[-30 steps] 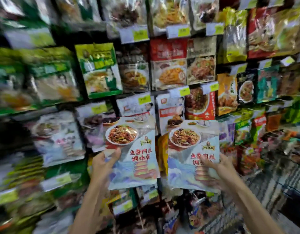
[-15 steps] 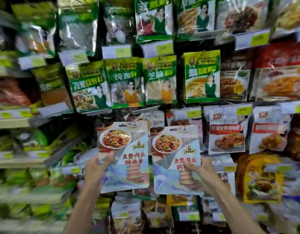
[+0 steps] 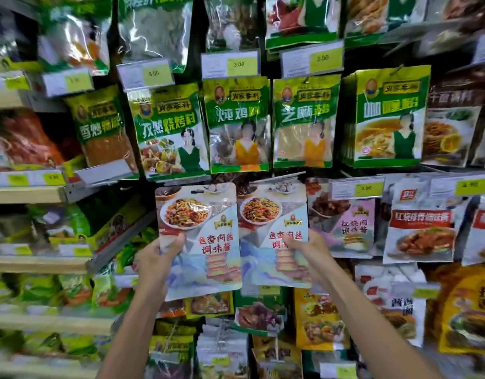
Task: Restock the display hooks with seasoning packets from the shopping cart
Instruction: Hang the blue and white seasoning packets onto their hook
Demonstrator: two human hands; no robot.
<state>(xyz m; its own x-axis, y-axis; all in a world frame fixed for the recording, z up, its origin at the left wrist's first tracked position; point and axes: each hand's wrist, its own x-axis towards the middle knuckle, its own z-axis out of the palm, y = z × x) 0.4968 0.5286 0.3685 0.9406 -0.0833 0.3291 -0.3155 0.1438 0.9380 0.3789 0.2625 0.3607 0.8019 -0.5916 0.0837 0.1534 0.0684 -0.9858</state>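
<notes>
I hold up two matching seasoning packets, pale blue with a plate of shredded pork and red lettering, side by side before the display wall. My left hand (image 3: 156, 258) grips the left packet (image 3: 206, 242) at its left edge, thumb on the front. My right hand (image 3: 304, 250) pinches the right packet (image 3: 271, 228) near its middle right. Both packets' tops reach just under a row of green packets (image 3: 238, 124). A bare metal hook (image 3: 279, 177) pokes out right above the right packet. The shopping cart is out of view.
Hooks full of packets cover the wall: green ones above, a pink-white packet (image 3: 350, 222) and a red-labelled packet (image 3: 421, 231) to the right, orange ones lower right. Yellow price tags (image 3: 230, 65) hang on rails. Wooden shelves (image 3: 25, 192) with goods stand at the left.
The view has swung left and up along the display. Both hands, each still holding its packet, have risen with the packets close under the green row.
</notes>
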